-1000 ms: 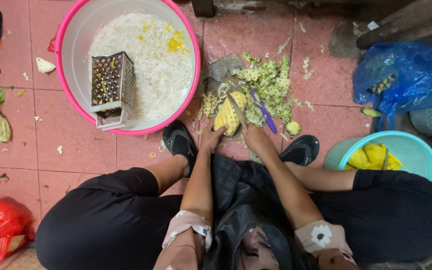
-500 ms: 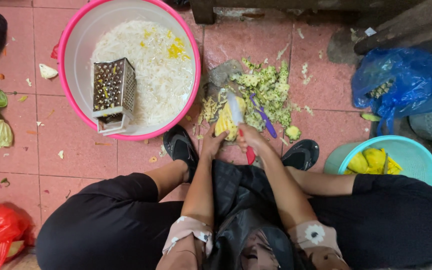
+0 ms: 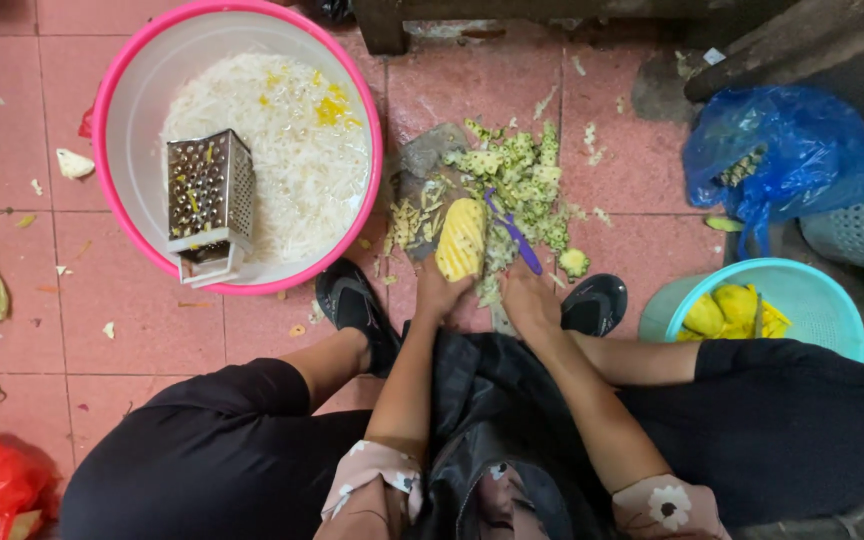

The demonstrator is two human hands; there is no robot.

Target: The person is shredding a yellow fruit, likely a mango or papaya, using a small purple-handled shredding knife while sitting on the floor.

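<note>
Left hand (image 3: 439, 292) grips a peeled pineapple (image 3: 460, 238), right hand (image 3: 530, 297) a purple-handled knife (image 3: 514, 233), near a blue plastic bag (image 3: 780, 155).

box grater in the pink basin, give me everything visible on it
The box grater is a four-sided metal one, silvery and shiny, its upward face covered in rows of small punched holes. It lies on its side in the left part of the pink basin, resting on the white shredded vegetable, one end toward the basin's near rim. A few yellow shreds cling to its face. Neither hand touches it; both are at the peeled pineapple on the floor.
</note>
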